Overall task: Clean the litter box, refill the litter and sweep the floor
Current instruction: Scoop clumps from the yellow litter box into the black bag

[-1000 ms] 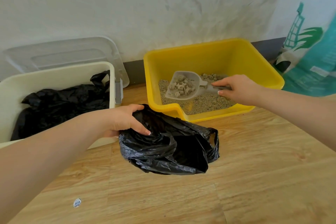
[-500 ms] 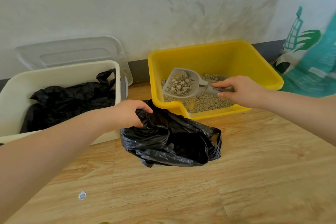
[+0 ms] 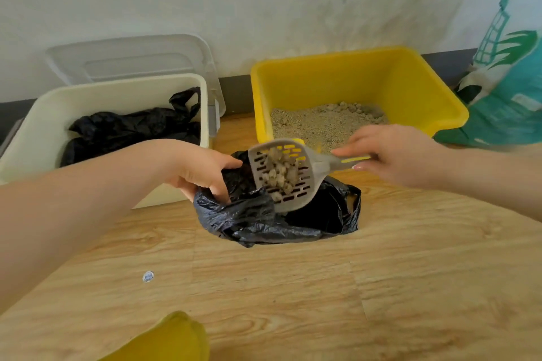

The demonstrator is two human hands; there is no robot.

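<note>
A yellow litter box (image 3: 425, 88) stands against the wall with pale litter (image 3: 325, 123) in its bottom. My right hand (image 3: 393, 155) grips the handle of a grey slotted scoop (image 3: 281, 173), which tilts down over a black plastic bag (image 3: 264, 220) on the floor. Clumps of litter (image 3: 278, 174) slide along the tilted scoop toward the bag's mouth. My left hand (image 3: 199, 170) grips the bag's left edge and holds it open.
A cream bin (image 3: 117, 91) with black bags (image 3: 132, 126) inside stands at the left, its clear lid (image 3: 132, 58) leaning on the wall. A teal and white litter sack (image 3: 510, 91) stands at the right. A small sticker (image 3: 148, 276) lies on the wooden floor. Something yellow (image 3: 167, 340) shows at the bottom edge.
My right hand has carried the loaded scoop out of the yellow box and tipped it down over the black bag. My left hand has lifted the bag's edge.
</note>
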